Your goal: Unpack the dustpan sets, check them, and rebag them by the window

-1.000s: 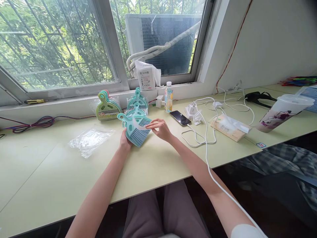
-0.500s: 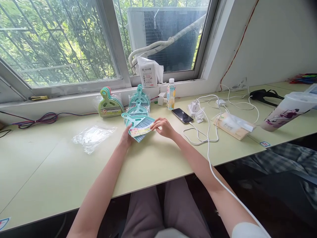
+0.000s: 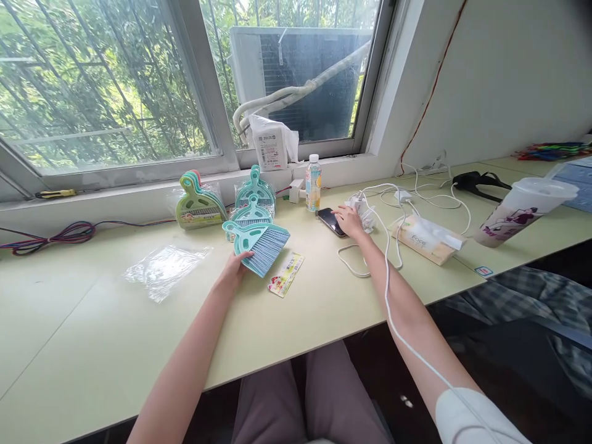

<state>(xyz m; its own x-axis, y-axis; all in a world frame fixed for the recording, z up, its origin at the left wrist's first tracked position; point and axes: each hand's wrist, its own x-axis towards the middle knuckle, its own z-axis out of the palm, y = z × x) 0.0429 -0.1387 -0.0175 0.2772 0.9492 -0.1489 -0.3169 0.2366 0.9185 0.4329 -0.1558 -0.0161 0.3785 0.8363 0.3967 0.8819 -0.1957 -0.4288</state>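
Teal dustpan-&-brush set (image 3: 266,248) is mid-table, tilted, bristles toward the R; can't tell if its edge touches the tabletop (image 3: 259,327). Printed card (image 3: 287,275) lies flat just beside it, nr side. Right behind: wrapped teal sets (image 3: 255,188), w/ wrapped green set (image 3: 200,206) to their L. Crumpled clear plastic (image 3: 167,270) further L, apart from the pan. Over on the R: phone (image 3: 329,222), bottle (image 3: 313,185) behind it, then tissue pack (image 3: 428,240) & lidded cup (image 3: 522,213). White cable (image 3: 387,283) loops there & runs across the R forearm, a bit in the way. L hand (image 3: 234,267) clamped on the set's L edge, thumb on top. R hand (image 3: 350,221) holds nothing I can see, fingers stretched out, slightly apart, over the phone; contact unclear.
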